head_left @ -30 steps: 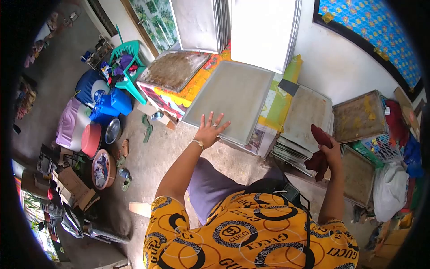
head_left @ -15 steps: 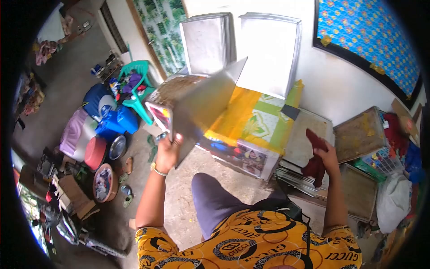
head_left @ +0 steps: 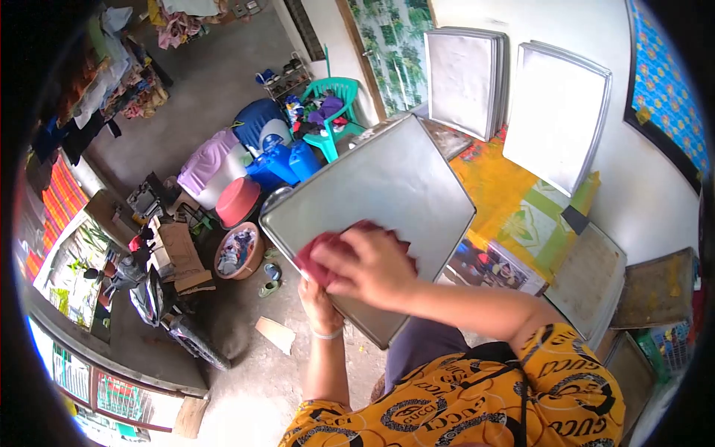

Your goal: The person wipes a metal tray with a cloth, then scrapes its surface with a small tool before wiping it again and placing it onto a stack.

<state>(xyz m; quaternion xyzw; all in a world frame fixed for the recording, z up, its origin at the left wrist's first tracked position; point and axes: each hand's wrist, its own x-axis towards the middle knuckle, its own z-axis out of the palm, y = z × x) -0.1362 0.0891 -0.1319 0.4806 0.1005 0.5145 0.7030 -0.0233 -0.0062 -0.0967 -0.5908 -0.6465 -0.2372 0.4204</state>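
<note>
A shallow metal baking tray (head_left: 372,179) is held up at a tilt in front of my body, its inner face toward me. My left hand (head_left: 322,307) grips it at the lower left edge, the fingers partly hidden behind the metal. Across the tray's lower part, my right hand (head_left: 376,272) presses a dark red cloth (head_left: 402,249) flat against the surface. Its fingers are slightly blurred and bent over the cloth, close to my left hand.
Two stacks of trays, a left one (head_left: 462,82) and a right one (head_left: 558,112), lean against the wall on a table with a yellow cover (head_left: 491,197). Stained trays (head_left: 588,272) stand at the right. A green chair (head_left: 339,93), tubs and a motorcycle (head_left: 153,298) are leftward.
The tray has turned from edge-on to face me. My right hand has come across from the right with the cloth and now presses it on the tray. The view has swung left.
</note>
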